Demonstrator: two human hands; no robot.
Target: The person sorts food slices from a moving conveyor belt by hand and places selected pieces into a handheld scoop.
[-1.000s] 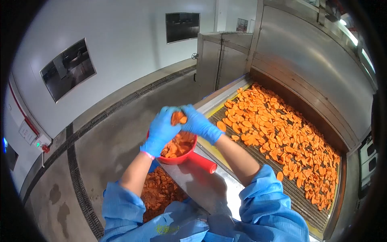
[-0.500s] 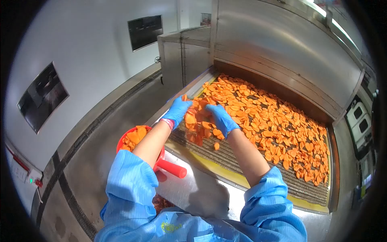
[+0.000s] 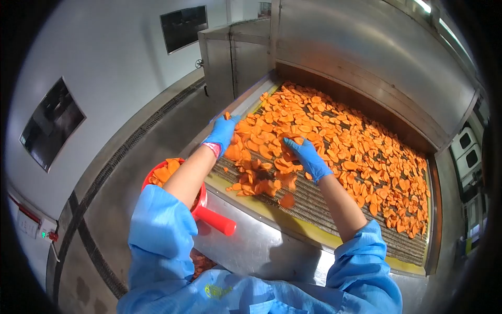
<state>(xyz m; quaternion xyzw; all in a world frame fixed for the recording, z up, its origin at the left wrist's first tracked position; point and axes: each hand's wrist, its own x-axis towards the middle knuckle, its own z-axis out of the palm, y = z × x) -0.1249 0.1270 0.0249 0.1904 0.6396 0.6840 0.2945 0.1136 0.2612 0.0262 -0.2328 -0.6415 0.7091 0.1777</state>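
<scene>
Thin orange carrot slices (image 3: 345, 152) lie spread over a metal mesh conveyor belt (image 3: 319, 209). My left hand (image 3: 224, 133), in a blue glove, is at the belt's near left side, with a slice poking up by its fingers and more slices against its palm side. To its right, my gloved right hand (image 3: 309, 158) has curled fingers around a few slices. Between and below both hands, loose slices (image 3: 261, 178) are dropping onto the belt, some blurred. Under my left forearm stands a red scoop (image 3: 214, 221) with a handle, holding more slices, partly hidden.
A steel ledge (image 3: 246, 246) runs along the belt's near edge. Behind the belt rises a tall steel housing (image 3: 361, 52). On the left are a grey floor with a drain channel (image 3: 125, 152) and a white wall (image 3: 104, 63) with dark windows.
My hands have moved apart, the right one rightward and down. The clump of slices between them has loosened, and more slices now lie or fall at the belt's near edge.
</scene>
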